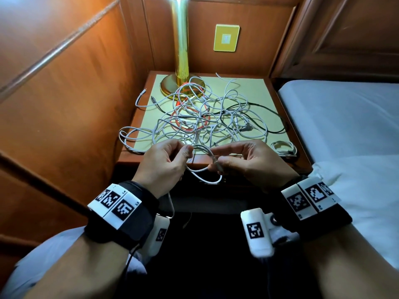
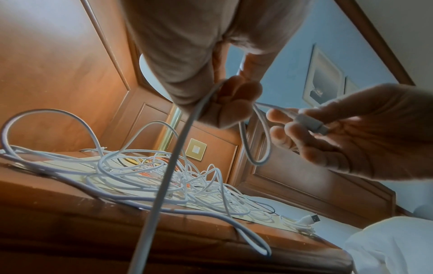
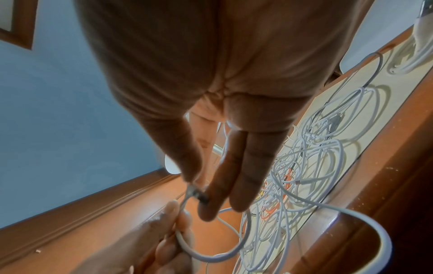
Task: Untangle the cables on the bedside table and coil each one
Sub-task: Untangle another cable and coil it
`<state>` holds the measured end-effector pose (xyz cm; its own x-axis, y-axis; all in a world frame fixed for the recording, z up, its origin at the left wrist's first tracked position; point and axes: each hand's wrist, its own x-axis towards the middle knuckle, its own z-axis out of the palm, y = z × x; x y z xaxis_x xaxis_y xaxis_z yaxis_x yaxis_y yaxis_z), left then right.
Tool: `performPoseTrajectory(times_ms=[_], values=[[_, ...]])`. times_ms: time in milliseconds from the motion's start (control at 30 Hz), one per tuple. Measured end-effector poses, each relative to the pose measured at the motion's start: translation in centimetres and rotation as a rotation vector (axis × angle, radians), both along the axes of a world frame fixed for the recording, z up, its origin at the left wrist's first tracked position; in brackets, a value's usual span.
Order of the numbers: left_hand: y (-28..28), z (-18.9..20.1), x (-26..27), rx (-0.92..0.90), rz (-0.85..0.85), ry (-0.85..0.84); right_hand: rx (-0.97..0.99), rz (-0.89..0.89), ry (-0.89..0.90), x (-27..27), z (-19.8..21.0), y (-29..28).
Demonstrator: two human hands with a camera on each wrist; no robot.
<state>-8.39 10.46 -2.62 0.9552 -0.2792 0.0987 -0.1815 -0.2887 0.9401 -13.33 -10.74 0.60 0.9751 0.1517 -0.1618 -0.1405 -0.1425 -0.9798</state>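
A tangle of cables (image 1: 205,117) covers the bedside table (image 1: 267,87): several white ones, a red one (image 1: 183,127) and a black one (image 1: 269,112). Both hands hover at the table's front edge. My left hand (image 1: 187,152) pinches one white cable (image 1: 205,180) between thumb and fingers, and a small loop of it hangs below. My right hand (image 1: 216,158) pinches the plug (image 2: 311,124) at that cable's end, its other fingers straight. In the right wrist view the plug (image 3: 199,194) sits at the fingertips, with the left hand (image 3: 173,222) just below. The cable's other length trails past my left wrist.
A coiled white cable (image 1: 284,148) lies at the table's front right corner. A brass lamp (image 1: 180,50) stands at the back, its base under some cables. Wood panels close the left and back. A bed (image 1: 345,117) with white sheets borders the right.
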Motion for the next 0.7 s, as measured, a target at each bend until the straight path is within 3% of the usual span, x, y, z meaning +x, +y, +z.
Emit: performPoseTrajectory(times_ms=[367,567,700], values=[[-0.6,0.4,-0.2,-0.193,-0.018,0.118,-0.117,-0.013,-0.107,0.1,0.2,0.5],[-1.2,0.6,-0.9,-0.370,-0.058,0.261,-0.218,-0.075,-0.244,0.5,-0.8,1.0],[-1.3,1.0,-1.2,-0.383,-0.105,0.262,-0.386,-0.138,-0.249,0.9,-1.5,1.0]])
